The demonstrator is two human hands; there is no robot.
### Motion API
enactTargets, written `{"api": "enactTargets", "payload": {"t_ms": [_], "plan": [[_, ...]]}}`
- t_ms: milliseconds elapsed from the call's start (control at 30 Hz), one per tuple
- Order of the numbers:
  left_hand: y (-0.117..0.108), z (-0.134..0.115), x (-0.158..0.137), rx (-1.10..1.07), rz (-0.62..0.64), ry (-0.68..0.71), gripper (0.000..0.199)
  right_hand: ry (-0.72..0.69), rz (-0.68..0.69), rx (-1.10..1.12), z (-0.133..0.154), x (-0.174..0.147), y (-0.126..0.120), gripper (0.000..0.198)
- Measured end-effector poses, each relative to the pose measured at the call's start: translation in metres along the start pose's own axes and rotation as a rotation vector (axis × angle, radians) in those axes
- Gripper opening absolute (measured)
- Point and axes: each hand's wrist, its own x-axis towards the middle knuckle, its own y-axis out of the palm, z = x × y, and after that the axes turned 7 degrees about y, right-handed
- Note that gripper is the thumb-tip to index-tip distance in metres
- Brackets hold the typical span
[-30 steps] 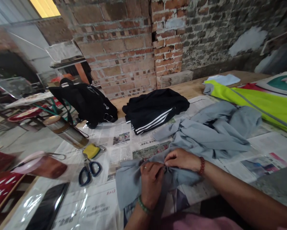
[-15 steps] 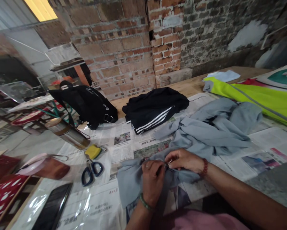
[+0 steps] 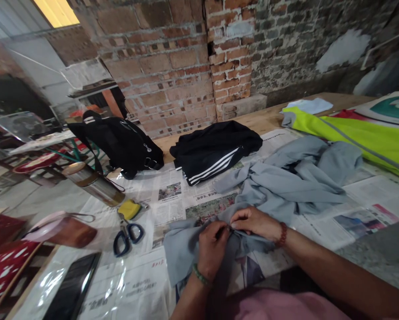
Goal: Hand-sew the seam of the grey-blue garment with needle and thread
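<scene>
A grey cloth garment point(image 3: 182, 251) lies bunched in front of me, with more of its folds point(image 3: 286, 178) spread to the right. My left hand point(image 3: 213, 249), with a green bead bracelet, is closed and pinches the cloth. My right hand point(image 3: 257, 226), with a red bead bracelet, is closed too; its thumb and forefinger press together on the cloth right beside the left fingertips. Whatever else sits between those fingertips is too small to make out.
Newspaper under clear plastic covers the table. To the left are scissors point(image 3: 128, 238), a yellow tape measure point(image 3: 129, 209), a flask point(image 3: 96, 184), a phone point(image 3: 71, 289) and a pink pouch point(image 3: 62, 229). Behind lie a black bag point(image 3: 119, 144), black striped clothing point(image 3: 216, 149), a yellow vest point(image 3: 356, 135) and an iron point(image 3: 393, 109).
My right fingertips have moved slightly, closing in on the left ones. A thin shiny thing that showed at the right fingertips is hidden now. The garment has barely shifted.
</scene>
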Motion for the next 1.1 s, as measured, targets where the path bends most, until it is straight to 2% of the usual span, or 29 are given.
{"api": "enactTargets", "payload": {"t_ms": [233, 433, 700, 867, 967, 1100], "plan": [[0.0, 0.003, 0.003, -0.11, 0.061, -0.018, 0.014, -0.118, -0.123, 0.125, 0.001, 0.001, 0.005, 0.026], [-0.009, -0.002, 0.006, -0.275, 0.148, -0.207, 0.018, -0.122, -0.093, 0.265, 0.005, 0.003, 0.011, 0.035], [-0.012, 0.003, 0.008, -0.459, 0.127, -0.301, 0.02, -0.091, -0.1, 0.415, 0.01, 0.011, 0.019, 0.035], [-0.013, 0.002, 0.006, -0.456, 0.135, -0.31, 0.02, -0.153, -0.159, 0.444, 0.018, 0.011, 0.011, 0.036], [-0.013, 0.002, 0.006, -0.481, 0.122, -0.323, 0.019, -0.141, -0.067, 0.412, 0.028, 0.006, 0.005, 0.035], [-0.012, 0.002, 0.008, -0.535, 0.095, -0.337, 0.016, -0.044, 0.121, 0.425, 0.043, 0.005, -0.002, 0.03]]}}
